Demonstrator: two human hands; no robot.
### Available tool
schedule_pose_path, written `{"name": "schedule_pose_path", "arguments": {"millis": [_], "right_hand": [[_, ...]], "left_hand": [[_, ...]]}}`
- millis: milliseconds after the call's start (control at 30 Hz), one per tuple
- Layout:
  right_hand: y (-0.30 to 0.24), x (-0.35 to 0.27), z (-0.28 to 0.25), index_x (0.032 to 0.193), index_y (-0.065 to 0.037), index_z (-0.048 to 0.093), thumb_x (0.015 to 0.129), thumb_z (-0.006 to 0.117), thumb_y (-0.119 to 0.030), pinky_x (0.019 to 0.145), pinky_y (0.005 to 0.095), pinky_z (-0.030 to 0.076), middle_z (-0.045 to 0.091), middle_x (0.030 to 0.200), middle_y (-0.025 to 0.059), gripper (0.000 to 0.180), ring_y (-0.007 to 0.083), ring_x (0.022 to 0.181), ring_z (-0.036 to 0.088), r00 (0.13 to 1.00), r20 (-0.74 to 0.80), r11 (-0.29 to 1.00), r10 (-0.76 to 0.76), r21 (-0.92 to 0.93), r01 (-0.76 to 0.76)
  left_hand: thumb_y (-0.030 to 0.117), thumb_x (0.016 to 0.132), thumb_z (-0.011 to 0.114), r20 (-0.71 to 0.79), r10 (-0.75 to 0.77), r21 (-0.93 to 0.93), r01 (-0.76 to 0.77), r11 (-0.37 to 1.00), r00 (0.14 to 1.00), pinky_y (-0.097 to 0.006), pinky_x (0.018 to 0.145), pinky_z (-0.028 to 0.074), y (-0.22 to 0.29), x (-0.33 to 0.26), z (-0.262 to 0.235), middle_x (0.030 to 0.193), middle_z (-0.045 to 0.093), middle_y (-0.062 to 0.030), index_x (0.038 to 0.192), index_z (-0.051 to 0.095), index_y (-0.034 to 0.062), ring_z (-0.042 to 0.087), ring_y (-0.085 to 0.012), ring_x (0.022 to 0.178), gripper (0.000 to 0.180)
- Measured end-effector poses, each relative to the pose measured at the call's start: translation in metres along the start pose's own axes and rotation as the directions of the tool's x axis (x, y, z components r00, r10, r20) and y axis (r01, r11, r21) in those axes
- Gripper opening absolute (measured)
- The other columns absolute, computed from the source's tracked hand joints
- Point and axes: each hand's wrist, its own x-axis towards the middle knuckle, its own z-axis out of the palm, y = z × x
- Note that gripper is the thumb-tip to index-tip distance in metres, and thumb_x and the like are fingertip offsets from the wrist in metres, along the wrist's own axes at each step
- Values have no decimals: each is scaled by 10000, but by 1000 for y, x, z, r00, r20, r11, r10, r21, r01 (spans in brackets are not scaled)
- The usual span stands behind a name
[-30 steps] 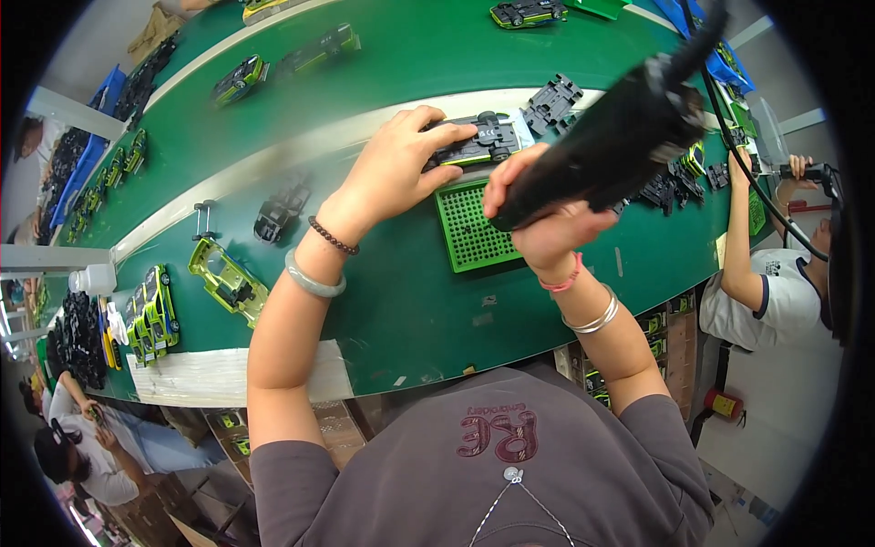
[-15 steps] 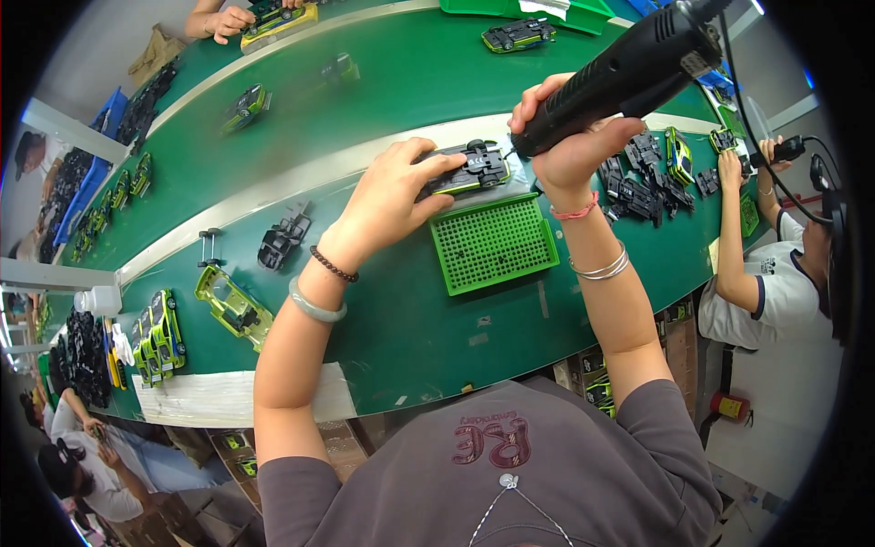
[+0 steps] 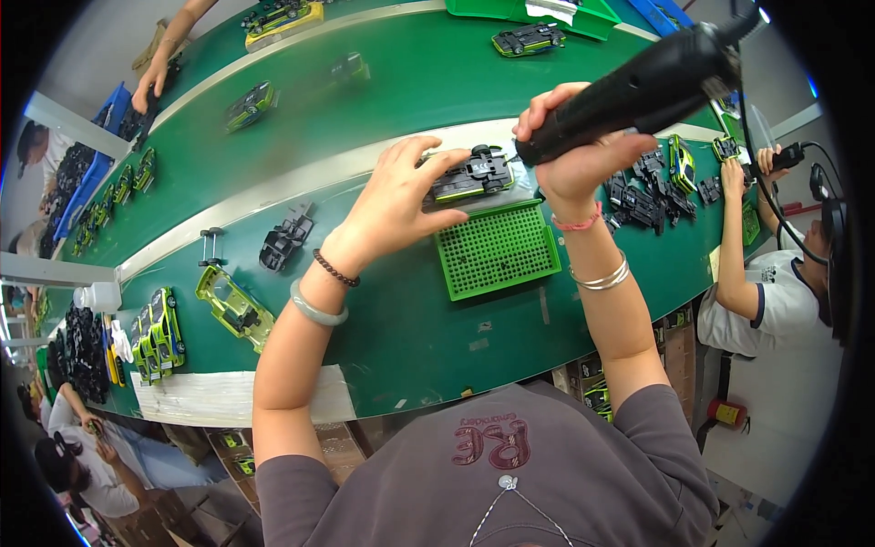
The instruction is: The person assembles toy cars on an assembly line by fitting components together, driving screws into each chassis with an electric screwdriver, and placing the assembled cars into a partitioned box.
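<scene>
My right hand [image 3: 583, 169] is wrapped round a black electric screwdriver [image 3: 629, 96], which slants down toward the left. Its lower end is just beside the right end of a toy car [image 3: 474, 175], which lies upside down with its black underside and wheels facing up. Around the car's left end is my left hand [image 3: 396, 191], fingers spread and thumb held away from the body. Whether the index fingertip still touches the car I cannot tell. Just below the car sits a green tray [image 3: 506, 286] with a grid of small holes.
Black chassis parts [image 3: 643, 196] are heaped to the right, near another car [image 3: 682, 164]. At left lie a black chassis [image 3: 286, 237], a wheel axle [image 3: 210, 246], a lime car shell [image 3: 235, 308] and a row of cars [image 3: 159, 333]. Co-workers sit right and left; a co-worker's hand [image 3: 150, 84] reaches in top left.
My left hand has loosened from the car, its fingers and thumb opening outward. The screwdriver has shifted slightly right. At top left, a co-worker's hand has moved from a car toward the blue bin.
</scene>
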Motion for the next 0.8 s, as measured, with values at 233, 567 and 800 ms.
{"name": "schedule_pose_path", "arguments": {"millis": [233,567,800], "right_hand": [[-26,-9,27,768,39,469,523,98,-951,443,278,456,542,614,139,1085,207,462,538,987,114,933,-110,355,63],[-33,-18,34,797,-10,465,430,66,-985,496,328,467,512,612,121,1115,214,504,522,976,173,942,-132,329,69],[-36,-18,41,777,12,464,478,92,-967,462,292,451,526,631,126,1089,203,495,529,990,104,941,-92,335,52]], "left_hand": [[175,653,760,-249,72,-12,-77,997,966,-395,829,425,24,5,14,969,552,-99,909,615,62,513,-294,958,315],[107,659,738,-337,-16,-194,-53,980,941,-338,666,437,33,4,13,741,553,-46,729,619,52,519,-235,783,149],[130,643,759,-380,1,-239,-99,966,925,-342,705,445,31,3,15,811,577,-57,786,631,56,529,-240,830,206]]}}
